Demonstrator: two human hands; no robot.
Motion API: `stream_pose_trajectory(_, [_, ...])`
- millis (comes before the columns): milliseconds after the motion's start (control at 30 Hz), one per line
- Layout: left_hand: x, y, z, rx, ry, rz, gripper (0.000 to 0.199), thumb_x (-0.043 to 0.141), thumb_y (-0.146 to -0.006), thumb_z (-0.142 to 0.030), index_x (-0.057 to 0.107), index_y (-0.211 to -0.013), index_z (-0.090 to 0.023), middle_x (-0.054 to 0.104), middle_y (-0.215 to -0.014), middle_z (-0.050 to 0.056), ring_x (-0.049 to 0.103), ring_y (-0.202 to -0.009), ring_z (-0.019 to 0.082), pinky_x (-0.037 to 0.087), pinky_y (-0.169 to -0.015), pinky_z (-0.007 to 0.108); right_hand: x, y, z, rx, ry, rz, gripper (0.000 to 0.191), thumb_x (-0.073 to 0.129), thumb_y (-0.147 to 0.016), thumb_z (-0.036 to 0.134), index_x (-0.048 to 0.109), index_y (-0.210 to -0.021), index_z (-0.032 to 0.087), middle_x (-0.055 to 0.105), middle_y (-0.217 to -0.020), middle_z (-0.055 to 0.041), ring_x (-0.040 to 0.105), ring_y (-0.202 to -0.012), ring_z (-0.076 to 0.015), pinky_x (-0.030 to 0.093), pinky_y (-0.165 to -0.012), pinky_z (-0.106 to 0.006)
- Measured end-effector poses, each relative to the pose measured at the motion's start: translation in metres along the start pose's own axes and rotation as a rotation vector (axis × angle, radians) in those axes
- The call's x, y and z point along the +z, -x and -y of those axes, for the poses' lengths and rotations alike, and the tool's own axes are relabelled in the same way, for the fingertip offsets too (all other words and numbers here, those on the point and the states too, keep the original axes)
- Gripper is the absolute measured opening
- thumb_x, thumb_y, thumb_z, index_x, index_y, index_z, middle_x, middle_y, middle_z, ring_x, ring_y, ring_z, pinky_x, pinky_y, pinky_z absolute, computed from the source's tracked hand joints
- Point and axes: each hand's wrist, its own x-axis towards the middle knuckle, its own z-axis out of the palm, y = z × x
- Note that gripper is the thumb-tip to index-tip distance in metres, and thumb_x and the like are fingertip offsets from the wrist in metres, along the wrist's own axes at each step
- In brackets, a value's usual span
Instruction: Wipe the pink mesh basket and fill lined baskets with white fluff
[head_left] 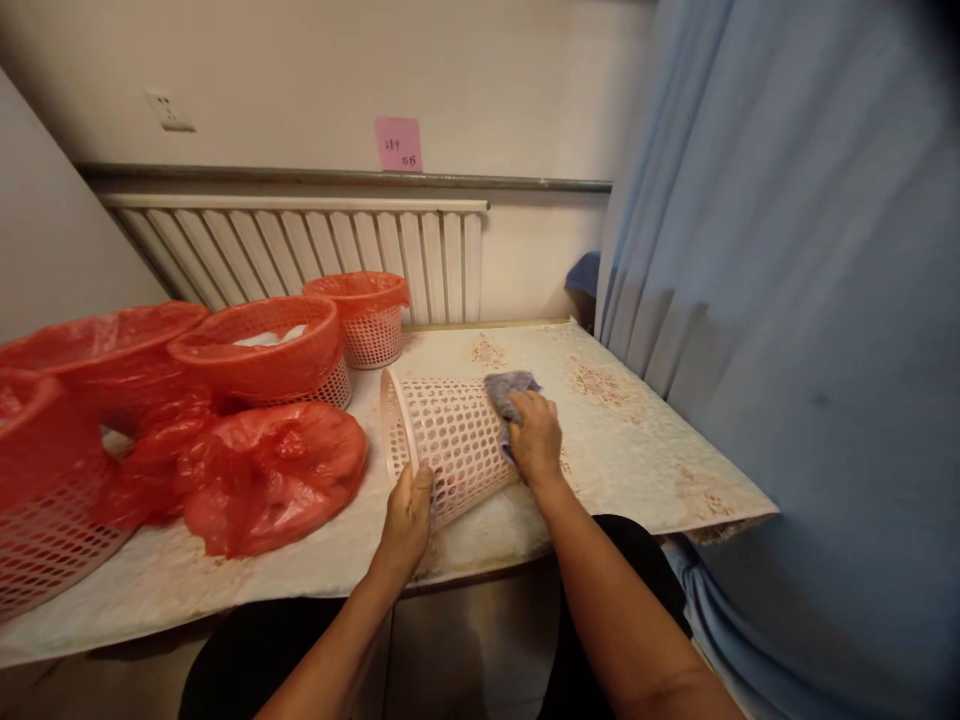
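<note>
A pale pink plastic waste basket (461,430) with a perforated wall lies tipped on its side, its mouth facing left. My left hand (409,515) grips the basket by its rim, thumb on the outside. In my right hand (537,437) is a bunched grey cloth (512,392), pressed against the basket's base end. The hand's fingers are closed over the cloth and partly hide it. Left of the basket, a crumpled red plastic bag (277,475) lies on the patterned table cover (622,480).
Several baskets lined with red bags stand on the left, among them a small basket (373,335) at the back and a wider basket (262,345) with white stuff inside. A radiator (322,245) runs behind the table. A blue curtain (780,300) hangs along the right side.
</note>
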Motion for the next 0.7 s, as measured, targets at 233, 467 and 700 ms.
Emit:
stream_pose_trajectory(233, [-0.002, -0.002, 0.01, -0.029, 0.09, 0.018, 0.057, 0.045, -0.089, -0.061, 0.059, -0.115, -0.013, 0.069, -0.106, 0.011, 0.06, -0.114, 0.028, 0.044, -0.101, 0.042, -0.008, -0.007, -0.021, 0.21, 0.016, 0.014, 0.046, 0.045, -0.077, 0.009, 0.063, -0.119, 0.013, 0.06, -0.115, -0.0129, 0.048, -0.109, -0.026, 0.038, -0.1, -0.043])
stream_pose_trajectory(467, [-0.003, -0.005, 0.001, 0.024, 0.038, 0.012, 0.061, 0.04, -0.087, -0.068, 0.06, -0.109, -0.014, 0.067, -0.113, 0.012, 0.059, -0.112, 0.027, 0.043, -0.103, 0.041, -0.01, 0.029, 0.073, -0.246, -0.221, 0.21, 0.057, 0.059, -0.073, 0.015, 0.058, -0.129, 0.022, 0.052, -0.133, -0.008, 0.045, -0.117, -0.0266, 0.038, -0.105, -0.042])
stream_pose_trajectory(700, [-0.003, -0.004, 0.0, 0.056, -0.011, -0.018, 0.064, 0.038, -0.087, -0.07, 0.06, -0.109, -0.015, 0.066, -0.117, 0.013, 0.058, -0.115, 0.027, 0.042, -0.105, 0.041, -0.013, 0.032, 0.081, -0.321, -0.213, 0.253, 0.057, 0.059, -0.075, 0.01, 0.059, -0.13, 0.023, 0.05, -0.137, -0.0077, 0.046, -0.113, -0.0256, 0.04, -0.101, -0.041])
